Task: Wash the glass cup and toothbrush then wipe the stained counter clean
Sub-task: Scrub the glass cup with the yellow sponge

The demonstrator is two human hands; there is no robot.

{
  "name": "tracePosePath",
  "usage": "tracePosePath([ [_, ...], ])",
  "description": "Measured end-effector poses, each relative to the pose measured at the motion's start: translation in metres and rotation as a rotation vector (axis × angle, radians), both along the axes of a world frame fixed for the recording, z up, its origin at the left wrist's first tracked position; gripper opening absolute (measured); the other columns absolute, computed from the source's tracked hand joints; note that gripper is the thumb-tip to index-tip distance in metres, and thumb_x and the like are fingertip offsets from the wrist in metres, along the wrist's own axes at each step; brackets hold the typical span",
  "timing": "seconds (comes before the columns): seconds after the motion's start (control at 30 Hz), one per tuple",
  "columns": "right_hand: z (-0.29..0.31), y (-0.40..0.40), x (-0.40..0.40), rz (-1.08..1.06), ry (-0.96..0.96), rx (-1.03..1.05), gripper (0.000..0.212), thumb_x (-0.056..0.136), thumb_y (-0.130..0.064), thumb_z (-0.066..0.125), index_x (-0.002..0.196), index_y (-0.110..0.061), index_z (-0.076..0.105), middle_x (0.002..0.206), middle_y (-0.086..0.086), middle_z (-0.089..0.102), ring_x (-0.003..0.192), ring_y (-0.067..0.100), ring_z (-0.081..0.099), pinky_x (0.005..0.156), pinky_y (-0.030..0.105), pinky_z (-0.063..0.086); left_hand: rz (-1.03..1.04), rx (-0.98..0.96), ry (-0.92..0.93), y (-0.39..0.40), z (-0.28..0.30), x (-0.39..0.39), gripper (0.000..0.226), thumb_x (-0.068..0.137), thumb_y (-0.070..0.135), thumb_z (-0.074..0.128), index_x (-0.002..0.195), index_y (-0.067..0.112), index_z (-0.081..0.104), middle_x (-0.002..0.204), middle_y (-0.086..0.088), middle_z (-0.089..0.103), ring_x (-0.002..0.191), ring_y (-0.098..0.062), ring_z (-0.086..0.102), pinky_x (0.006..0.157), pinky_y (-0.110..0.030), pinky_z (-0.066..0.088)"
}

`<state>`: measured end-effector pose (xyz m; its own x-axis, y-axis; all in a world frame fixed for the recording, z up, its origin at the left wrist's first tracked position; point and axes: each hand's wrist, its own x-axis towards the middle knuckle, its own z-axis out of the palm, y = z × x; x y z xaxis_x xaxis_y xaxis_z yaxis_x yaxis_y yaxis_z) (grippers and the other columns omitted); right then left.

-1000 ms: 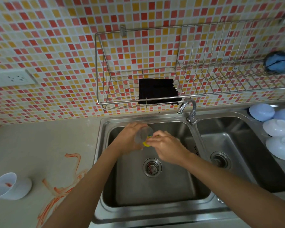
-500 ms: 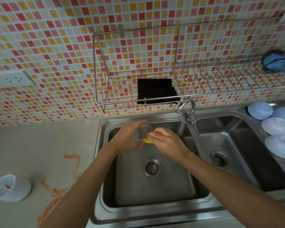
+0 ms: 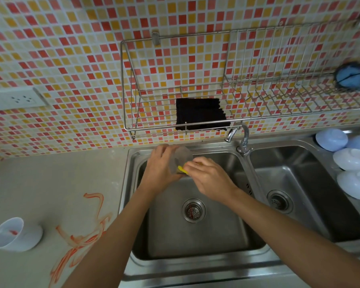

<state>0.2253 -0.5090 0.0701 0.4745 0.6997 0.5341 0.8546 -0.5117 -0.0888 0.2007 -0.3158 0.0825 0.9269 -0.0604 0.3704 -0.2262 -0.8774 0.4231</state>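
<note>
Over the left sink basin [image 3: 195, 235], my left hand [image 3: 161, 173] grips a clear glass cup [image 3: 180, 159] tilted on its side. My right hand [image 3: 211, 178] pinches a yellow sponge [image 3: 182, 169] and presses it against the cup's mouth. Most of the sponge is hidden by my fingers. Orange-red stains [image 3: 81, 231] streak the beige counter [image 3: 60, 179] left of the sink. No toothbrush is in view.
A white cup [image 3: 15, 235] with a red smear lies tipped on the counter at far left. A black cloth [image 3: 200, 114] hangs in the wire wall rack [image 3: 247, 80]. The faucet [image 3: 240, 138] stands between the basins. Several white bowls [image 3: 351, 161] sit upside down at right.
Both hands with the cup and sponge have shifted slightly toward the back of the basin. The sponge has rubbed against the cup's mouth.
</note>
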Motion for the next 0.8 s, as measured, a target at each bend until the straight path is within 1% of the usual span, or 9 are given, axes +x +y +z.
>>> tracePosePath([
  [0.13, 0.002, -0.007, 0.009, 0.135, -0.002, -0.292, 0.037, 0.083, -0.010, 0.049, 0.114, -0.014, 0.068, 0.108, -0.003, 0.070, 0.101, 0.023, 0.059, 0.077, 0.036, 0.051, -0.123, 0.129, 0.042, 0.006, -0.001, -0.004, 0.078, 0.064, 0.031, 0.083, 0.133, 0.018, 0.049, 0.123, -0.004, 0.052, 0.109, -0.022, 0.049, 0.088, -0.038, 0.050],
  [0.23, 0.015, -0.012, 0.026, 0.187, -0.141, -0.390, 0.033, 0.077, -0.011, 0.064, 0.109, -0.017, 0.071, 0.108, -0.005, 0.071, 0.105, 0.021, 0.061, 0.080, 0.036, 0.051, -0.188, 0.143, 0.095, 0.002, -0.003, -0.011, 0.082, 0.063, 0.023, 0.084, 0.136, 0.016, 0.048, 0.126, -0.004, 0.050, 0.112, -0.021, 0.048, 0.092, -0.033, 0.047],
  [0.33, 0.019, -0.012, 0.027, 0.123, -0.180, -0.257, 0.036, 0.080, -0.008, 0.051, 0.107, -0.014, 0.073, 0.110, -0.002, 0.072, 0.103, 0.025, 0.063, 0.080, 0.038, 0.054, -0.178, 0.116, 0.093, 0.002, -0.001, -0.010, 0.083, 0.063, 0.022, 0.085, 0.136, 0.017, 0.047, 0.127, -0.002, 0.050, 0.112, -0.020, 0.048, 0.092, -0.031, 0.046],
  [0.37, 0.013, -0.010, 0.022, 0.091, -0.159, -0.210, 0.036, 0.078, -0.005, 0.054, 0.107, -0.013, 0.073, 0.110, -0.001, 0.072, 0.102, 0.027, 0.062, 0.078, 0.038, 0.054, -0.181, 0.118, 0.091, 0.004, -0.001, -0.009, 0.083, 0.062, 0.023, 0.086, 0.136, 0.018, 0.047, 0.126, -0.003, 0.050, 0.111, -0.020, 0.048, 0.091, -0.029, 0.045],
  [0.47, -0.014, -0.002, -0.002, 0.023, 0.020, -0.062, 0.038, 0.075, 0.001, 0.064, 0.109, -0.013, 0.073, 0.112, -0.002, 0.072, 0.096, 0.025, 0.056, 0.075, 0.038, 0.054, -0.174, 0.134, 0.094, 0.008, 0.000, -0.006, 0.081, 0.063, 0.028, 0.086, 0.135, 0.020, 0.050, 0.126, -0.004, 0.051, 0.111, -0.021, 0.049, 0.086, -0.025, 0.041],
  [0.53, -0.020, 0.002, -0.015, 0.031, 0.222, 0.036, 0.039, 0.083, -0.006, 0.053, 0.116, -0.015, 0.071, 0.115, -0.004, 0.071, 0.093, 0.023, 0.056, 0.079, 0.034, 0.054, -0.166, 0.151, 0.106, 0.010, 0.000, -0.006, 0.079, 0.065, 0.032, 0.084, 0.135, 0.021, 0.049, 0.128, -0.003, 0.051, 0.112, -0.020, 0.048, 0.087, -0.023, 0.040],
  [0.6, -0.018, 0.001, -0.017, 0.064, 0.301, 0.035, 0.040, 0.087, -0.012, 0.046, 0.119, -0.016, 0.069, 0.115, -0.006, 0.071, 0.093, 0.022, 0.055, 0.082, 0.030, 0.053, -0.171, 0.155, 0.131, 0.012, -0.002, -0.006, 0.080, 0.067, 0.033, 0.084, 0.137, 0.022, 0.047, 0.130, -0.003, 0.049, 0.116, -0.019, 0.047, 0.091, -0.026, 0.043],
  [0.73, -0.006, -0.014, 0.006, 0.144, 0.056, -0.276, 0.031, 0.078, -0.008, 0.061, 0.107, -0.017, 0.071, 0.107, -0.009, 0.069, 0.096, 0.022, 0.057, 0.073, 0.034, 0.049, -0.246, 0.139, 0.244, 0.007, -0.001, -0.008, 0.083, 0.067, 0.028, 0.084, 0.140, 0.022, 0.044, 0.136, -0.003, 0.044, 0.124, -0.021, 0.039, 0.103, -0.029, 0.036],
  [0.8, 0.001, -0.019, 0.018, 0.124, -0.030, -0.303, 0.034, 0.074, -0.006, 0.065, 0.106, -0.017, 0.070, 0.110, -0.008, 0.068, 0.102, 0.022, 0.057, 0.077, 0.035, 0.048, -0.249, 0.116, 0.259, 0.004, 0.003, -0.007, 0.085, 0.066, 0.026, 0.085, 0.140, 0.022, 0.044, 0.137, -0.003, 0.044, 0.126, -0.020, 0.038, 0.104, -0.028, 0.032],
])
